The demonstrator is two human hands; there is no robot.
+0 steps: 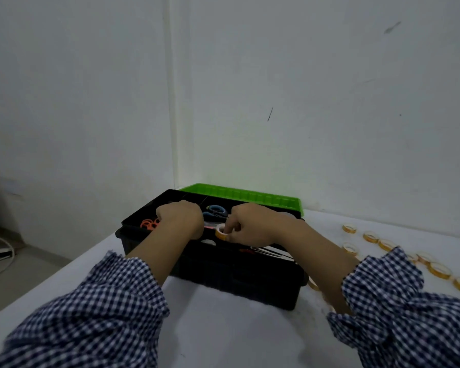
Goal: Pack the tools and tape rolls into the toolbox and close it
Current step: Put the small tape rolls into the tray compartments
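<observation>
Pinching a tape roll [220, 232] just over the open toolbox [237, 284], the right hand [252, 224] probably needed to lay it flat in a free spot, and what the curled left hand [181, 216] held was hidden.

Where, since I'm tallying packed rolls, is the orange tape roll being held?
In the head view, the orange tape roll is pinched by the right hand over the open black toolbox, just right of the left hand.

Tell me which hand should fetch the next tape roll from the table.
Right, probably. The loose rolls lie right of the toolbox, nearer the right hand, once it drops the roll it pinches. The left hand is over its left end.
</observation>
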